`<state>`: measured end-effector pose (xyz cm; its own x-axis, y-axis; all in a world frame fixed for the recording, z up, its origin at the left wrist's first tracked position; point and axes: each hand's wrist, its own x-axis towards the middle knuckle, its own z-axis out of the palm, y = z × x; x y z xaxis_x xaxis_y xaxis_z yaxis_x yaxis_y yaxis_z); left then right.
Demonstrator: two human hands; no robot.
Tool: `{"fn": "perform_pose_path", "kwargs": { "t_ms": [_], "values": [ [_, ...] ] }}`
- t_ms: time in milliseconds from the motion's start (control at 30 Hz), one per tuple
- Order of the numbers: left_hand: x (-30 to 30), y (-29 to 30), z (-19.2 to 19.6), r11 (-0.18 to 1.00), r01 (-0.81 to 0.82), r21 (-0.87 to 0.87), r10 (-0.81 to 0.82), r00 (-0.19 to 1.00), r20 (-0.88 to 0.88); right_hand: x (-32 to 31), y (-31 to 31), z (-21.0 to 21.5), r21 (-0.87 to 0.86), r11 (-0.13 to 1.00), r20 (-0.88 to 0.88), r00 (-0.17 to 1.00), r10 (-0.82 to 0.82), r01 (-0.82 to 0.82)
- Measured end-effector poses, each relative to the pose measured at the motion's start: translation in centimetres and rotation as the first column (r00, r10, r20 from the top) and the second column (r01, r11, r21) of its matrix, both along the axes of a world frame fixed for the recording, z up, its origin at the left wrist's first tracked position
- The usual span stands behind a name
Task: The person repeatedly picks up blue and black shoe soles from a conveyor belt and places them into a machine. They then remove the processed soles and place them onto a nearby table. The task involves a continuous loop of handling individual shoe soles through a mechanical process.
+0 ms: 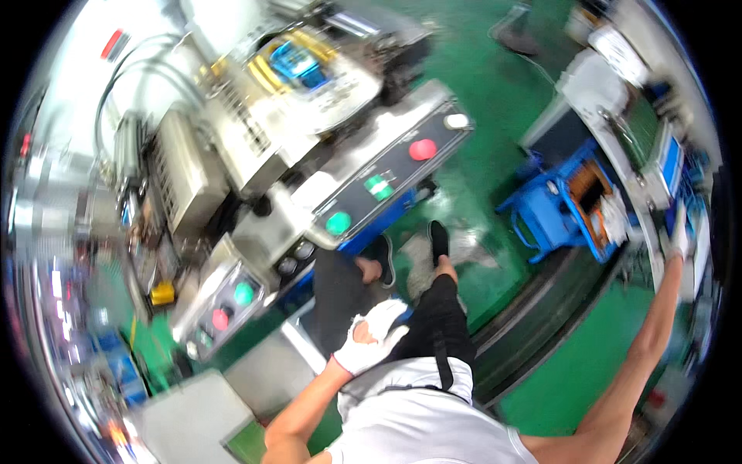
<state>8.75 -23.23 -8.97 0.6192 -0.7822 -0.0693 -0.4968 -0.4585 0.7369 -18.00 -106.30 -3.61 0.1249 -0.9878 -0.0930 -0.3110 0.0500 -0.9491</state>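
Note:
My left hand (372, 340), in a white work glove, is held in front of my waist. Its thumb stands apart from the fingers, and nothing shows between them; some bare skin is visible at the glove. My right arm stretches far out to the right, where my gloved right hand (679, 236) is over a cluttered workbench (653, 220). Nearest to it are a blue-and-white box-like thing (671, 166) and blurred blue items. The right fingers are too small and smeared to read.
A machine with a control panel (386, 174) bearing green and red buttons stands ahead; a blue clamped part (297, 66) sits on it. A smaller button panel (224, 309) is at left. A blue stool (541, 201) with an orange-brown bin stands right, beside a dark floor channel (541, 309).

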Motion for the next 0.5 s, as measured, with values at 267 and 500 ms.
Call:
{"fn": "perform_pose_path", "kwargs": {
  "t_ms": [267, 500],
  "values": [
    [-6.4, 16.0, -0.5, 0.639, -0.769, 0.028, 0.766, 0.639, 0.066, 8.5, 24.2, -13.0, 0.035, 0.738, -0.171, 0.724, 0.669, -0.674],
    [-22.1, 35.6, -9.1, -0.132, -0.968, 0.216, 0.958, -0.069, 0.278, 23.9, 59.2, -13.6, 0.126, 0.24, -0.281, 0.198, 0.939, -0.962]
  ]
}}
